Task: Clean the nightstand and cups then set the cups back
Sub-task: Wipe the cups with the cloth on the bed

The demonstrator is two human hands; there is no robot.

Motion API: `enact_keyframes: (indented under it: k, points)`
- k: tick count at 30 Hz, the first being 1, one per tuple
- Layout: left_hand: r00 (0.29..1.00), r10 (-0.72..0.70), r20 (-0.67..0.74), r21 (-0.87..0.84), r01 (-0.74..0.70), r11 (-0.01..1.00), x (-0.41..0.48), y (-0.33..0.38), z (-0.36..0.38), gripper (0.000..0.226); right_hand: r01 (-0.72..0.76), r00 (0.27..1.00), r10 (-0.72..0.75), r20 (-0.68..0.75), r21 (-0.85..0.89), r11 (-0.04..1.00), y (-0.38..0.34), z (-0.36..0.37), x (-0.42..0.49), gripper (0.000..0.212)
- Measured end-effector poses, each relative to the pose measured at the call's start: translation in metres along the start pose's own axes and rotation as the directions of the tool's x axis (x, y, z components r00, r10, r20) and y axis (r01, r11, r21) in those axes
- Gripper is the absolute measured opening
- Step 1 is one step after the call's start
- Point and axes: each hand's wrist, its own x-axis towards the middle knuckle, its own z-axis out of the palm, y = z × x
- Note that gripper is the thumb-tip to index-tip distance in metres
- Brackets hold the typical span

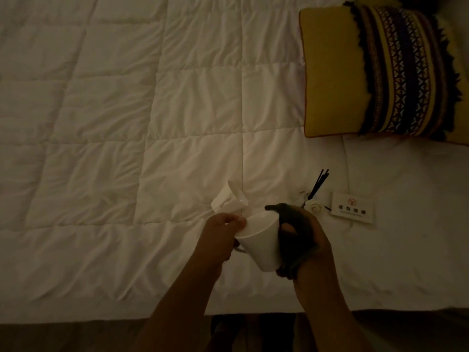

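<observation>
Over the near edge of the bed I hold a white cup (pixel 258 241), tilted with its mouth toward the upper left. My left hand (pixel 219 237) grips its rim and handle side. My right hand (pixel 302 240) holds a dark cloth (pixel 291 224) wrapped against the cup's right side. A second white cup (pixel 229 199) lies on its side on the white quilt (pixel 127 123), just beyond my left hand. The nightstand is out of view.
A reed diffuser with black sticks (pixel 317 189) and a small white card with a red sign (pixel 351 207) lie on the bed right of my hands. A yellow patterned pillow (pixel 380 72) sits at the upper right. Dark floor (pixel 76 336) runs below the bed edge.
</observation>
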Motion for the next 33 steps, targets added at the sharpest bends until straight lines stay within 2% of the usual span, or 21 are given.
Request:
enact_keyframes:
  k: [3,6,7,8,9,10,13,16,17,18,21,33]
  points:
    - [0.997,-0.006,-0.074,0.020,0.007,1.000,0.002,-0.012,0.008,0.019,0.198,0.977,-0.206,-0.049,-0.135,0.971,0.011,0.000,-0.006,0.035]
    - [0.985,-0.084,-0.148,0.011,0.086,0.996,0.011,-0.021,0.022,0.016,0.267,0.948,-0.316,-0.049,-0.421,0.867,0.023,0.004,-0.010,0.046]
    - [0.979,-0.133,-0.153,-0.053,0.126,0.991,0.013,-0.020,0.026,0.016,0.289,0.937,-0.349,-0.031,-0.494,0.820,0.028,0.007,-0.011,0.050]
    - [0.969,-0.159,-0.191,-0.032,0.156,0.987,0.019,-0.024,0.030,0.023,0.303,0.929,-0.370,-0.013,-0.550,0.779,0.032,0.009,-0.012,0.052]
    - [0.957,-0.186,-0.225,-0.083,0.171,0.982,0.021,-0.025,0.032,0.027,0.319,0.925,-0.380,0.016,-0.576,0.753,0.036,0.010,-0.014,0.052]
    - [0.954,-0.196,-0.227,-0.152,0.164,0.975,0.027,-0.026,0.036,0.029,0.319,0.928,-0.372,0.032,-0.584,0.747,0.040,0.011,-0.017,0.050]
    - [0.970,-0.082,-0.231,-0.160,0.046,0.986,0.036,-0.023,0.043,0.031,0.241,0.965,-0.260,0.046,-0.552,0.798,0.051,0.008,-0.021,0.044]
    - [0.975,0.022,-0.223,-0.157,-0.059,0.986,0.049,-0.015,0.055,0.028,0.036,0.998,-0.007,0.070,-0.429,0.902,0.073,-0.004,-0.017,0.029]
    - [0.968,0.051,-0.244,-0.128,-0.084,0.988,0.055,-0.013,0.059,0.028,-0.051,0.995,0.079,0.055,-0.390,0.919,0.077,-0.008,-0.017,0.034]
    - [0.961,0.073,-0.268,-0.091,-0.100,0.991,0.060,-0.011,0.063,0.028,-0.078,0.994,0.099,0.042,-0.351,0.933,0.081,-0.014,-0.018,0.042]
    - [0.941,0.119,-0.316,-0.002,-0.126,0.992,0.071,-0.011,0.075,0.030,-0.020,0.999,0.006,-0.037,-0.367,0.930,0.079,-0.031,-0.025,0.039]
    - [0.898,0.183,-0.401,0.155,-0.130,0.979,0.078,-0.024,0.094,0.026,-0.007,0.997,-0.024,-0.070,-0.412,0.911,0.067,-0.069,-0.010,0.046]
